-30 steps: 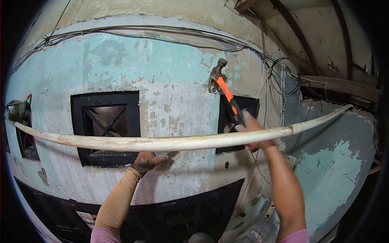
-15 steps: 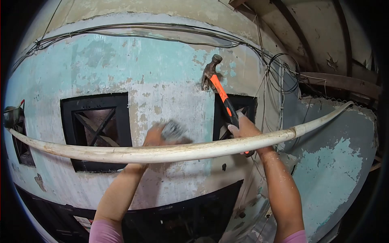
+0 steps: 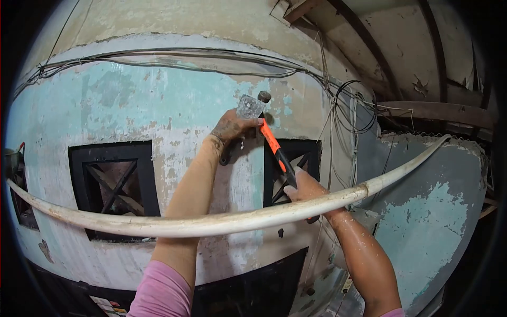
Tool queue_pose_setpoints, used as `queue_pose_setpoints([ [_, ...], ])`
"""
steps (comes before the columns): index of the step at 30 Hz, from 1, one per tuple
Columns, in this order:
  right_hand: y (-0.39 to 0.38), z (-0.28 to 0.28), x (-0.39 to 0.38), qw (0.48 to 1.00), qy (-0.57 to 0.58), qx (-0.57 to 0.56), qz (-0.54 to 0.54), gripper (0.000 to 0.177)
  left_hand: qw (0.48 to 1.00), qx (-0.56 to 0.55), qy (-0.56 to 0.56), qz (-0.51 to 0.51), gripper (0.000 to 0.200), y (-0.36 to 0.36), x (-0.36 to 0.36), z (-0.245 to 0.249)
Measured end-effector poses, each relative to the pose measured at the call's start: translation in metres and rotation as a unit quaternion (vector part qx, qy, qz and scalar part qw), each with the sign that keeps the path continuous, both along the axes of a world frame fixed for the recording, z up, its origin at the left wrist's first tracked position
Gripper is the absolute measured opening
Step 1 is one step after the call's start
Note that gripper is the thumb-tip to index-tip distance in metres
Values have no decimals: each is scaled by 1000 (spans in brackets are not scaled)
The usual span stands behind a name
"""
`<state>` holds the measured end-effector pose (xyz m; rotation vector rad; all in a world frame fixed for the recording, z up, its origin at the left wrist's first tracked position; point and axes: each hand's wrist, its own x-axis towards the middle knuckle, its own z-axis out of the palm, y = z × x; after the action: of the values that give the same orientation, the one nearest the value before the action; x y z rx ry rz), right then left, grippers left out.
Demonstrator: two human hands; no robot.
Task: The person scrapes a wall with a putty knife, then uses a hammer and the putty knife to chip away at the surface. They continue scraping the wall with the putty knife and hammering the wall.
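My left hand (image 3: 231, 127) is closed around a scraper, its wide greyish blade (image 3: 250, 107) pointing up and its dark handle end showing below the hand. The thumb is at the neck of a claw hammer (image 3: 272, 141), and the blade overlaps the hammer head; whether they touch I cannot tell. Lower right, my right hand (image 3: 306, 186) grips the black lower part of the orange and black hammer handle. Both tools are up in front of a wall (image 3: 195, 100) with peeling turquoise and white paint.
A long pale pole (image 3: 211, 226) crosses in front of the wall, over both forearms. Black-framed openings (image 3: 150, 179) are in the wall. Cables (image 3: 174, 51) run above and coil (image 3: 355, 108) at the right. Wooden beams (image 3: 438, 111) are at the upper right.
My left hand has risen with the scraper from behind the pole to the hammer head. The hammer and my right hand sit slightly lower and further left. The view has shifted a little.
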<state>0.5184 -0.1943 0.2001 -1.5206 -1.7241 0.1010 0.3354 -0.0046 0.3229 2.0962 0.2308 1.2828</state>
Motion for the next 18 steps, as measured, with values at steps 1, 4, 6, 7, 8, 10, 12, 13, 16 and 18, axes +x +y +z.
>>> queue_pose_setpoints([
  [1,-3,2,0,1000,-5,-11,-7,37,999,15,-19,41,36,-9,3,0],
  [4,-3,0,4,1000,-21,-11,-16,39,988,36,-21,152,52,-16,8,-4],
  [6,2,-3,7,1000,-25,-7,-15,40,978,53,-16,201,61,-10,7,-3],
  [7,1,-3,6,999,-34,9,-15,40,974,65,-19,215,62,-1,10,-2],
  [8,0,-5,6,999,-35,9,-17,40,971,74,-17,228,63,7,12,-4],
  [10,-3,-6,5,999,-36,3,-27,38,978,50,12,203,52,9,10,-5],
  [12,-9,4,4,1000,-19,-21,-14,38,981,41,17,191,46,5,7,-2],
  [13,-16,10,4,999,1,-43,6,38,981,40,14,191,44,2,7,-5],
  [16,-24,13,4,995,53,-78,20,41,984,46,-14,170,40,6,7,-12],
  [18,-30,19,0,997,38,-65,-13,42,986,36,-56,153,38,4,-4,-26],
])
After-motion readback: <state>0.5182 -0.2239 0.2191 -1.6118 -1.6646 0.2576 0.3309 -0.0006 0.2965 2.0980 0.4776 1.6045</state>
